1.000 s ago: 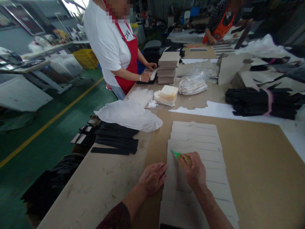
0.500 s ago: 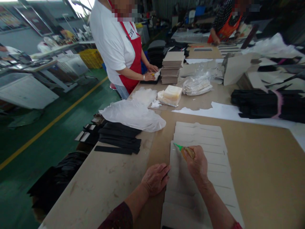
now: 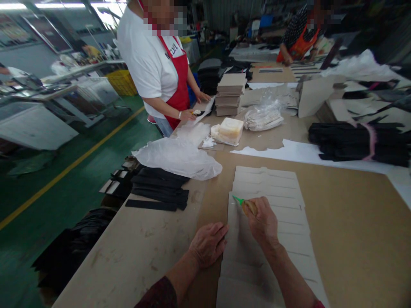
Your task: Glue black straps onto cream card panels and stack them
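Observation:
A row of overlapping pale grey card sheets (image 3: 269,184) lies on the brown board, running away from me. In my right hand (image 3: 263,222) is a small yellowish squeeze bottle (image 3: 249,208) with a green nozzle (image 3: 237,199). The fingers wrap round its body, and the nozzle tip points at the left edge of one sheet, near its far corner. Whether the tip touches the card I cannot tell. My left hand (image 3: 209,244) rests with fingers extended against the left edge of the sheets and holds nothing.
Black strips (image 3: 159,188) and a crumpled white plastic sheet (image 3: 180,156) lie to the left. Beyond are a yellowish block (image 3: 230,130), a card stack (image 3: 228,96) and a tied black bundle (image 3: 356,141). A co-worker in a red apron (image 3: 180,81) stands at the table's far left.
My view has shifted slightly. Both my hands keep nearly the same place by the sheets. The co-worker's hands have moved apart, with a white strip now raised between them.

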`<state>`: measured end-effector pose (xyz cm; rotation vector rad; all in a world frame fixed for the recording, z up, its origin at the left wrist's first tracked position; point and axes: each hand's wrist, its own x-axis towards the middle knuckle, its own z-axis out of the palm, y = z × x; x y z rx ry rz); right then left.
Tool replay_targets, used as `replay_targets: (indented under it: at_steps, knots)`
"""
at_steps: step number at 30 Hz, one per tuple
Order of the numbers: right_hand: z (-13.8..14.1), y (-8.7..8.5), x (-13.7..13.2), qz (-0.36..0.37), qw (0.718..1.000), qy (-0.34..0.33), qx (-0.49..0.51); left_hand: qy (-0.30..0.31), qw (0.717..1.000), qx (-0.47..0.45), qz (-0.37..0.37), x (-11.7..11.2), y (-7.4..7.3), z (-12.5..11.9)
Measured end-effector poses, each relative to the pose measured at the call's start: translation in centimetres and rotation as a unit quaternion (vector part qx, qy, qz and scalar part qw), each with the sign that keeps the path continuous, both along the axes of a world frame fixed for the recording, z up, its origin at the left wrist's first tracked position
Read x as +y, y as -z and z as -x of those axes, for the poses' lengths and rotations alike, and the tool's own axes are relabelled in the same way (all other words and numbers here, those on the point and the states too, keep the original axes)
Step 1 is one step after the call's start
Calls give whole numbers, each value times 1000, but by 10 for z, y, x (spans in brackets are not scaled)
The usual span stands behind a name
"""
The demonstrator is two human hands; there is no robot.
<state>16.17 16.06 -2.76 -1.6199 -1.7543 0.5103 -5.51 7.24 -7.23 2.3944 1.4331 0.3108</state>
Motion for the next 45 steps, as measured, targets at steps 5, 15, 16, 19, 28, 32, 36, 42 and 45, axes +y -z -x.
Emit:
replay_targets:
  at_steps: [5,15,16,19,28,32,36,42,45]
  knots:
    - [-22,-2,0,-4,999,37,-39,1,1000,9,8,0,1,0]
    - [-31,-2,0,-6,998,41,-42,9,1000,6,7,1,1,0]
    - [-33,-2,0,-9,998,43,-45,10,1000,4,7,1,1,0]
    - [-41,-2,-1,-24,996,52,-65,7,1000,3,7,1,2,1]
    - [-29,-3,0,-9,999,36,-36,3,1000,15,4,1,0,0]
    - [-21,0,-1,-5,1000,14,-22,7,1000,17,3,1,-1,0]
    - [-35,-1,-1,-9,999,35,-36,12,1000,13,3,1,0,1]
    - [-58,-7,0,-13,995,64,-80,7,1000,17,2,1,2,1]
    - [-59,-9,0,-21,994,55,-88,11,1000,16,4,1,5,2]
